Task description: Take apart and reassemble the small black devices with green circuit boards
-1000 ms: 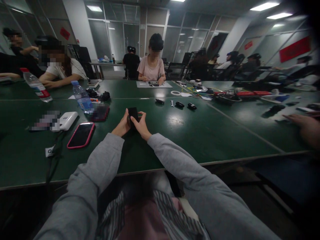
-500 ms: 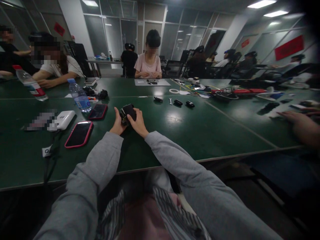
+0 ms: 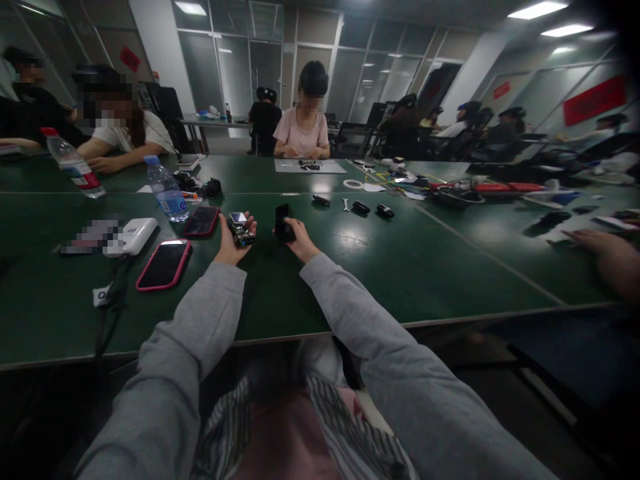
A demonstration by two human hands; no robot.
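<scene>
Through my feed, I see the left hand [image 3: 233, 248] cradling the circuit board [image 3: 243, 236] above the table [image 3: 380, 273], probably to avoid squeezing it, while the right hand [image 3: 301, 241] grips the black cover [image 3: 283, 220] apart from it, seemingly for clearance.

Long plain grey sleeves, left sleeve [image 3: 180, 353] and right sleeve [image 3: 400, 367], creased at elbows, plain cuffs. Left hand [image 3: 233, 245] and right hand [image 3: 299, 239] bare. Dusty-pink top [image 3: 285, 437] between dark-and-light striped fabric panels [image 3: 345, 427]; garment type unclear.

Both arms [image 3: 203, 320] reach forward, fingers [image 3: 251, 221] curled.
</scene>
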